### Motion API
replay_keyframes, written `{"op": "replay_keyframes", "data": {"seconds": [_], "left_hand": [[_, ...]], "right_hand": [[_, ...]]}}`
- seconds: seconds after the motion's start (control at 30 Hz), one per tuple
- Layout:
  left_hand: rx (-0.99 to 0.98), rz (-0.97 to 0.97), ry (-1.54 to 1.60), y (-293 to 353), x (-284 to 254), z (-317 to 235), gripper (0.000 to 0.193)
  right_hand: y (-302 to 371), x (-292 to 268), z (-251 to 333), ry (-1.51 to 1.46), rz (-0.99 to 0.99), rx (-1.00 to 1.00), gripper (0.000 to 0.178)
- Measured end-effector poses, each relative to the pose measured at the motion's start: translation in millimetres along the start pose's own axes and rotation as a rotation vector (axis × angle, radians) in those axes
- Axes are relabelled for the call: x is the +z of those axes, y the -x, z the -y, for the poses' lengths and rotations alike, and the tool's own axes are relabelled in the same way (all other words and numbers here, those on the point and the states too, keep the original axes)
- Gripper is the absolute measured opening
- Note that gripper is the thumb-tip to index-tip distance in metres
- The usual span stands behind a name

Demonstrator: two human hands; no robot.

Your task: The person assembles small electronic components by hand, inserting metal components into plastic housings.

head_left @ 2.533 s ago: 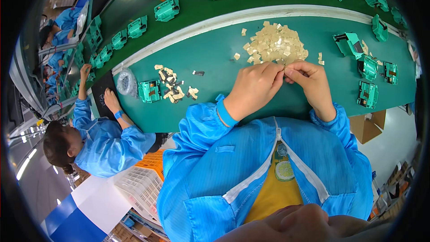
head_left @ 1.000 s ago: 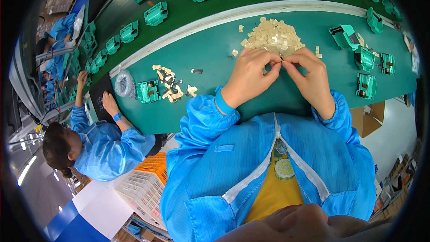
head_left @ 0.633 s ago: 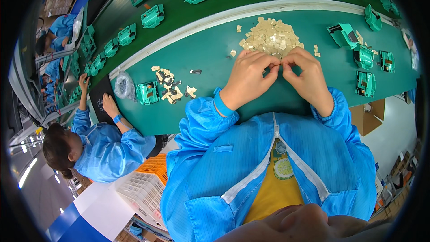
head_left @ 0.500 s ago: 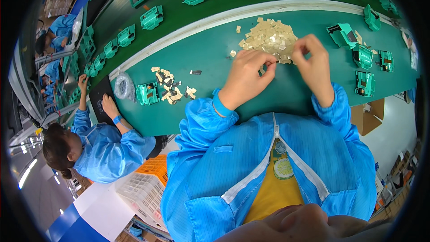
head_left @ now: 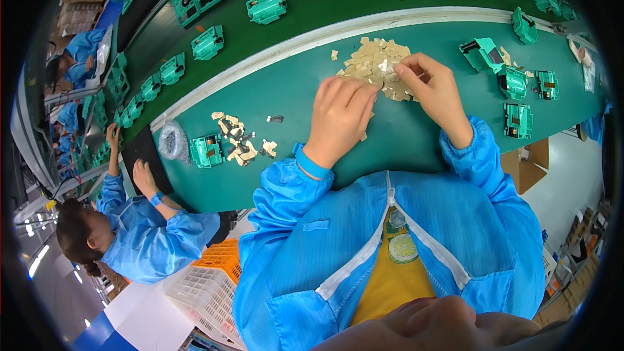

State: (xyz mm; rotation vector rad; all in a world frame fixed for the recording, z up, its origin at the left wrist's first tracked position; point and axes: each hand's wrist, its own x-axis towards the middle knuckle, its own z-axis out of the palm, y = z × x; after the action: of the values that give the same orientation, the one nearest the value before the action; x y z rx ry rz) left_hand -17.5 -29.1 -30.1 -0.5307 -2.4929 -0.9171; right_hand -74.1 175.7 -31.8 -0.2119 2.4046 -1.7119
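Note:
A heap of small flat beige pieces [head_left: 367, 58] lies on the green worktop in front of me. My right hand [head_left: 434, 88] reaches in at the heap's right side, thumb and index finger pinched together beside a shiny pale piece [head_left: 385, 66]. Whatever is between those fingertips is too small to make out. Just left of it, my left hand [head_left: 341, 112] is closed at the heap's near edge, its back toward me, with the fingers bent and their tips largely hidden. A few stray beige pieces show beside its fingers.
To the left lie mixed beige and black parts [head_left: 240, 140], a green housing [head_left: 207, 151] and a clear plastic bag [head_left: 173, 141]. More green housings [head_left: 513, 83] stand at right. Beyond a pale rail [head_left: 312, 36], housings line a green belt. A co-worker [head_left: 140, 227] sits at left.
My right hand has moved left and in to the heap, its fingers pinching there. My left hand has turned and its fingers have closed downward. The whole view has shifted slightly.

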Motion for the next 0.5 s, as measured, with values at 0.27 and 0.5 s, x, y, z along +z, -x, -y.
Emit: {"op": "replay_keyframes", "data": {"seconds": [0.27,0.5], "left_hand": [[0.135,-0.095,-0.121,-0.5,-7.0,-3.8,0.023],[0.109,-0.138,-0.181,5.1,-13.6,0.3,0.026]], "right_hand": [[-12.3,-12.8,29.9,-0.327,0.398,0.335,0.03],[-26.9,-5.6,48.0,-0.249,0.543,0.386,0.03]]}}
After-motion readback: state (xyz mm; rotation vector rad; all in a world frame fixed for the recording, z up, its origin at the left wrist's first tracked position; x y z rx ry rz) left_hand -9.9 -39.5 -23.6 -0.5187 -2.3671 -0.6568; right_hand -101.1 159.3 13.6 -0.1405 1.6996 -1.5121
